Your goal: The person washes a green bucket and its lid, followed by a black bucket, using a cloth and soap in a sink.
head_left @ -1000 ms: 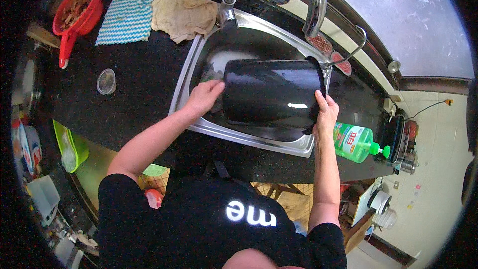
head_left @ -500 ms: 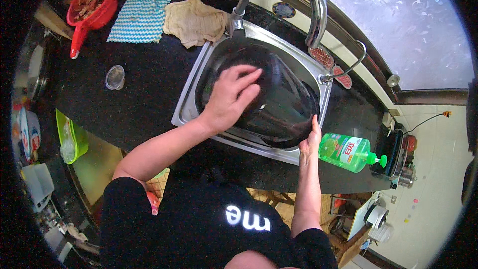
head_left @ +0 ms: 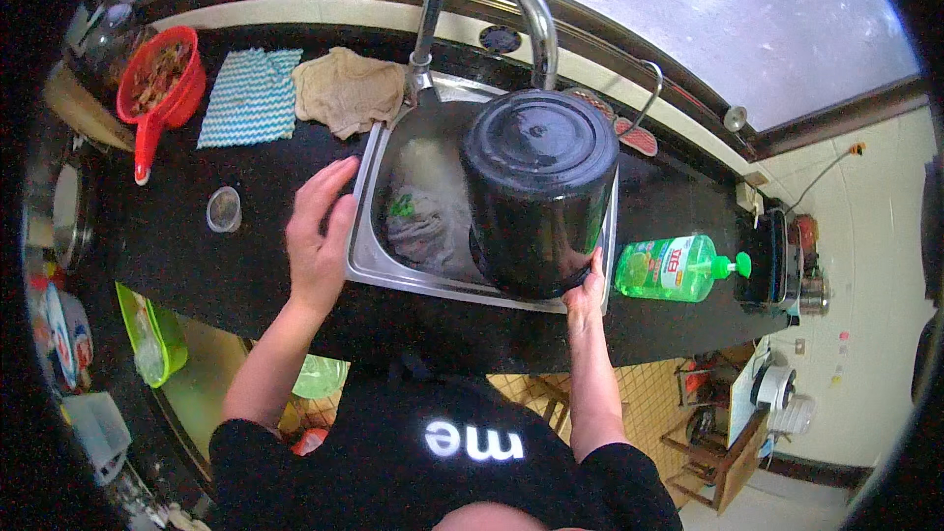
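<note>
A glossy black round bucket (head_left: 536,226) is held over the right part of the steel sink (head_left: 472,297), its ringed base turned up toward the tap. My right hand (head_left: 587,285) grips it low on the right near its rim; most of the fingers are hidden behind it. My left hand (head_left: 320,236) hovers empty by the sink's left edge, fingers apart. Inside the sink, left of the bucket, lies a crumpled greyish-white thing (head_left: 425,231) with a green patch; I cannot make out what it is.
A chrome tap (head_left: 543,20) arches over the sink. On the right lies a green pump bottle (head_left: 669,267). To the left are a beige cloth (head_left: 349,90), a blue-striped cloth (head_left: 248,96), a red handled strainer (head_left: 147,143) with scraps and a small clear cup (head_left: 224,208).
The bucket has turned from lying low in the sink to base-up at the right. My left hand has come off it, moving left out of the sink. The head view has shifted.
</note>
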The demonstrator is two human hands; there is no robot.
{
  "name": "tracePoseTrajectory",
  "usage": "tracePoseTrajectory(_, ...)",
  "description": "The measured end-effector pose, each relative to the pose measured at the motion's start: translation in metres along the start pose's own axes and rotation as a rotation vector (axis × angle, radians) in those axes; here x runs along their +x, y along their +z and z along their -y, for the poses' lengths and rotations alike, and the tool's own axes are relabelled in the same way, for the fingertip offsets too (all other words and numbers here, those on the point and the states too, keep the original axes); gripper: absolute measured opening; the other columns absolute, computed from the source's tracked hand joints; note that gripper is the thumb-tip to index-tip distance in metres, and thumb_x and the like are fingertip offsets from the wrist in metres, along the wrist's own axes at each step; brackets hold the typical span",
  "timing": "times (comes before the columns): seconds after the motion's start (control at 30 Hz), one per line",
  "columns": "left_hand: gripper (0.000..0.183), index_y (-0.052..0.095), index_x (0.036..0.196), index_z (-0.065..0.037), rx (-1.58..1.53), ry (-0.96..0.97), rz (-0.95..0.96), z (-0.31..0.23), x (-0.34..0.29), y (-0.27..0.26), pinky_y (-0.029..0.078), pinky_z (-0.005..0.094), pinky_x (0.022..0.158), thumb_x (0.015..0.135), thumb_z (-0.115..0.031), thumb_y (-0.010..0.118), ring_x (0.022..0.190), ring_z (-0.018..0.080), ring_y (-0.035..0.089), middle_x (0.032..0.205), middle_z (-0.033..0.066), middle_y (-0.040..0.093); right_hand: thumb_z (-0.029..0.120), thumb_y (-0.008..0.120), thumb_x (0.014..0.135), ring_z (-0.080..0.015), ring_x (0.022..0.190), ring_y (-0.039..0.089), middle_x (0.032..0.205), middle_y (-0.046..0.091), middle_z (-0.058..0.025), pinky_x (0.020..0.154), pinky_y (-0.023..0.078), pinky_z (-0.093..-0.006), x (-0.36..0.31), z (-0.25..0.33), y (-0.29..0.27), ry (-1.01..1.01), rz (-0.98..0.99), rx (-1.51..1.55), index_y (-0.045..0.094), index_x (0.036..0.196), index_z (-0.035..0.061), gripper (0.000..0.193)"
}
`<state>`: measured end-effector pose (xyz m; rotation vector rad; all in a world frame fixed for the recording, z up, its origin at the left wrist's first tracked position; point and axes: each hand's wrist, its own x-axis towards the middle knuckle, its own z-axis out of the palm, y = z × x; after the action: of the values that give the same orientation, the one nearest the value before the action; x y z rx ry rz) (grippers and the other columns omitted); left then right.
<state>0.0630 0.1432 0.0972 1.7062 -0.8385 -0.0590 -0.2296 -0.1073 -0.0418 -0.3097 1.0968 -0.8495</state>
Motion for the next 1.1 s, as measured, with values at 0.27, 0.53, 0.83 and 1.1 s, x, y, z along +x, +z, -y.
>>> tracePoseTrajectory(0.27,0.027,0.057,0.112,0.000,-0.074,-0.237,-0.055,0.023,-0.034,-0.041,0.037,0.0284,0.095,0.091,-0.010,0.045,0.110,0.0172,0.050,0.116,0.0099,0.057,0.049,0.045,0.088,-0.0316,0.107,0.050,0.120,0.053,-0.0091,0.093,0.037,-0.0519,0.010,-0.022,-0.041,-0.102,0.028,0.151,0.051,0.120,0.0155,0.047)
tracePoseTrajectory(0.53,0.028,0.055,0.116,-0.003,-0.070,-0.447,-0.192,0.045,-0.104,-0.060,0.042,0.0273,0.086,0.094,-0.015,0.042,0.103,0.0147,0.054,0.115,0.0082,0.058,0.053,0.039,0.088,-0.0319,0.109,0.049,0.124,0.051,-0.0077,0.095,0.036,-0.0527,-0.015,-0.018,-0.013,0.036,0.051,0.248,0.050,0.122,0.0163,0.051)
tracePoseTrajectory(0.83,0.032,0.050,0.121,-0.002,0.031,-0.659,-0.489,0.078,-0.267,-0.089,0.042,0.0189,0.060,0.094,-0.019,0.044,0.073,0.0071,0.051,0.101,0.0053,0.060,0.056,0.038,0.088,-0.0326,0.117,0.043,0.130,0.046,-0.0081,0.098,0.030,-0.0557,-0.006,-0.026,-0.026,0.159,0.038,0.213,0.048,0.125,0.0159,0.056)
tracePoseTrajectory(1.1,0.026,0.060,0.085,0.001,0.588,-0.880,-0.302,0.082,-0.515,-0.114,0.045,0.0389,0.065,0.086,-0.022,0.047,0.070,0.0299,0.058,0.075,0.0158,0.061,0.058,0.038,0.087,-0.0320,0.113,0.047,0.126,0.049,-0.0108,0.097,0.033,-0.0515,0.002,-0.023,-0.025,0.237,0.198,0.242,0.046,0.126,0.0117,0.061)
